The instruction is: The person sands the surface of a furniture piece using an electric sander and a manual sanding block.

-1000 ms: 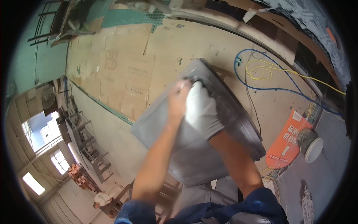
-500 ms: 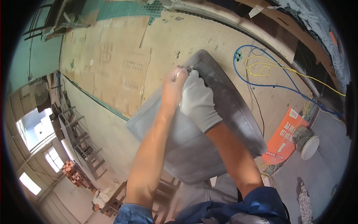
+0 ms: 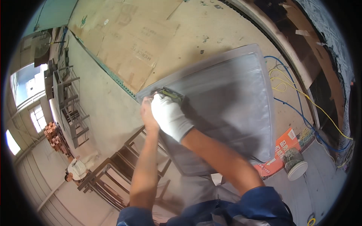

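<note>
Both hands work one corner of the grey metal sheet [image 3: 226,109]: gloved right hand [image 3: 169,115] pressing a small tool [image 3: 171,94], bare left hand [image 3: 147,113] steadying beside it; most of the sheet looks untouched.

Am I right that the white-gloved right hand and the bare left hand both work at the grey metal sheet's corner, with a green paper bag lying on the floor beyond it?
Not quite. The head view shows the gloved right hand and bare left hand at the grey metal sheet corner, but the paper bag on the floor is orange, not green.
</note>
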Motion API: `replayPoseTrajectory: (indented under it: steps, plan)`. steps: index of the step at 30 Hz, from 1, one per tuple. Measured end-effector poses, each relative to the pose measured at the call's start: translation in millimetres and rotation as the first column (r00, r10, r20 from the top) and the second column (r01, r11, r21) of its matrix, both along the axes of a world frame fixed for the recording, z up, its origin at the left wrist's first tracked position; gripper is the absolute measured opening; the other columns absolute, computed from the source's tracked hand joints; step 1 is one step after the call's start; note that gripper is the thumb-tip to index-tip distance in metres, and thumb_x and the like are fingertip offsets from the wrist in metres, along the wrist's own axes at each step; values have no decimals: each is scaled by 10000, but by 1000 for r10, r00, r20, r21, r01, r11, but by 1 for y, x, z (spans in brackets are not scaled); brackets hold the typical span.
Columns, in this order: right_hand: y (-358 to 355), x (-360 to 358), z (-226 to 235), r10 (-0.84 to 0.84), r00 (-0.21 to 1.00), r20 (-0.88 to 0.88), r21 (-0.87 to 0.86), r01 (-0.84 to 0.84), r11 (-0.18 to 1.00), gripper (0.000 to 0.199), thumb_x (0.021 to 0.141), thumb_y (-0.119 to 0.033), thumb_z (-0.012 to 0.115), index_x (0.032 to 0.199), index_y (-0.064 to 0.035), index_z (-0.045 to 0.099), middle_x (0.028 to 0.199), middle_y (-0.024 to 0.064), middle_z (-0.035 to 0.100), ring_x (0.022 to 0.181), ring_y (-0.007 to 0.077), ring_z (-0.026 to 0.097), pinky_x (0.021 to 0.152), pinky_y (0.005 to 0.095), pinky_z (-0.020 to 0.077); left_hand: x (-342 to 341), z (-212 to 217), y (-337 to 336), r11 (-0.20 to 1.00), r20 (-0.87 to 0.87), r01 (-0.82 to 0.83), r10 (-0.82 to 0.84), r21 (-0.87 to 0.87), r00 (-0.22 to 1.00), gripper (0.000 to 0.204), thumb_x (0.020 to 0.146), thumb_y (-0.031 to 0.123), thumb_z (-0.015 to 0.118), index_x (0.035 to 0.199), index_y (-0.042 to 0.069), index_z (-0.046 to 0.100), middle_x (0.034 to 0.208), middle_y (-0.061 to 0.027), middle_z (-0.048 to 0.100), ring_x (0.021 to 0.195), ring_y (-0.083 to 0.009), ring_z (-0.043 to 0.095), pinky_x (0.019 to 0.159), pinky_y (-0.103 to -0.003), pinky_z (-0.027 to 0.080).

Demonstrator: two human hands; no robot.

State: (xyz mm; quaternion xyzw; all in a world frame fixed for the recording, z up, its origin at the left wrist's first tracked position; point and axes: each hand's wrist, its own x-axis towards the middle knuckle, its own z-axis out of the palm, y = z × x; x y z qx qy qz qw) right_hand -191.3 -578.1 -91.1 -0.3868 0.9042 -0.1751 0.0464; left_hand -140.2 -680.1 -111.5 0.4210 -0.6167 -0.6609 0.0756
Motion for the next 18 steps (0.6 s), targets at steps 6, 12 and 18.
replayPoseTrajectory:
  steps: [6,12,18]
  plan:
    - [84,-38,19,75,997,-32,12,-75,997,275,998,-224,593,1263,-244,661,921,91,640,736,277,699,559,410,568,17,-19,81,948,-236,264,-302,-179,924,634,1080,375,508,1556,-24,379,1573,-199,426,1481,-334,386,1244,-430,279]
    - [61,-57,30,275,961,38,-19,-274,962,516,875,-168,661,1388,-193,611,998,98,571,856,284,642,634,408,562,30,-14,74,798,-211,299,-462,-523,861,902,911,51,585,1643,-87,74,1673,-336,179,1571,-494,191,1285,-508,169]
    - [-45,-25,38,549,829,107,95,-558,824,608,800,-132,720,1390,-137,575,1038,120,579,930,317,643,671,424,572,68,0,12,865,-112,95,-172,-493,979,1005,820,76,719,1621,-97,139,1568,-340,310,1463,-499,353,1229,-517,296]
